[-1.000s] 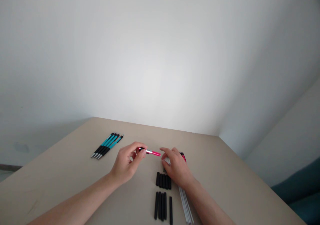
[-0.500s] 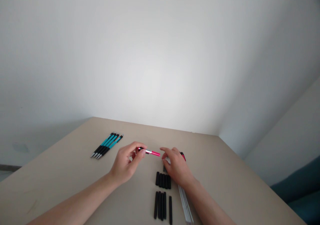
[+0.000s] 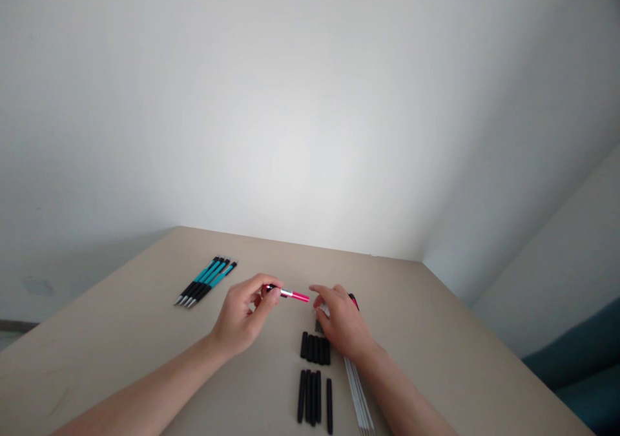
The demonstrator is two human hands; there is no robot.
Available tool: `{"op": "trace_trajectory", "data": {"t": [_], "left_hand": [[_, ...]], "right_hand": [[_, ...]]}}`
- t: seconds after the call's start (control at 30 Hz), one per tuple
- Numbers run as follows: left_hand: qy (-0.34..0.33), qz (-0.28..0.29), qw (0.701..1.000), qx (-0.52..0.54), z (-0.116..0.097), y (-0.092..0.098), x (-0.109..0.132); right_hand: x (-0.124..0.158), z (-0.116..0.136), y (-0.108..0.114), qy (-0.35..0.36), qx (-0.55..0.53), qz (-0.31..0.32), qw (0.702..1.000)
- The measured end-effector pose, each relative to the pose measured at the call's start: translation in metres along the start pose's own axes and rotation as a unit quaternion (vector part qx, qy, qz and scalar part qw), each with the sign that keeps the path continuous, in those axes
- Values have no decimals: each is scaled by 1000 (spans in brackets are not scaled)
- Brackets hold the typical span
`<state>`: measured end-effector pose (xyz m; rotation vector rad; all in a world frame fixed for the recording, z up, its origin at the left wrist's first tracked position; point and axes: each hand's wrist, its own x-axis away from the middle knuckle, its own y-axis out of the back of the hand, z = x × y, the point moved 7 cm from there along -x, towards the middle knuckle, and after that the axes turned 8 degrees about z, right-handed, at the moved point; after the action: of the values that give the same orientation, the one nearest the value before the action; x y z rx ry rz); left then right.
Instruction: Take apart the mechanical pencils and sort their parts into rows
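Beige bench (image 3: 145,332); left grip (image 3: 242,323) pinched on slim pink plastic pen barrel (image 3: 296,295), probably light, stiff, slick, best taken mid-shaft; right grip (image 3: 341,326) just beside its tip, closure unclear

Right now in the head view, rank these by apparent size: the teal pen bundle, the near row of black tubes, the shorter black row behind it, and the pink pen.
1. teal pen bundle
2. near row of black tubes
3. shorter black row
4. pink pen, thinnest and partly hidden in the left hand
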<state>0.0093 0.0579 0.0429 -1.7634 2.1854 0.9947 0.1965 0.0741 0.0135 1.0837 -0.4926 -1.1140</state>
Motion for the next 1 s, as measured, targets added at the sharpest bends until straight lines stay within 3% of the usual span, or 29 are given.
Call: {"op": "trace_trajectory", "data": {"t": [0.27,0.53,0.77,1.0], "left_hand": [[0,-1,1000,0,-1,0,0],[28,23,999,1,6,-5,-1],[58,71,996,19,10,-13,-3],[77,72,992,66,15,-17,-2]], "right_hand": [[1,1,1,13,-7,-16,1000],[6,3,26,44,-62,-138,988],[15,35,26,129,-107,-80,983],[8,23,19,67,-119,-76,988]]}}
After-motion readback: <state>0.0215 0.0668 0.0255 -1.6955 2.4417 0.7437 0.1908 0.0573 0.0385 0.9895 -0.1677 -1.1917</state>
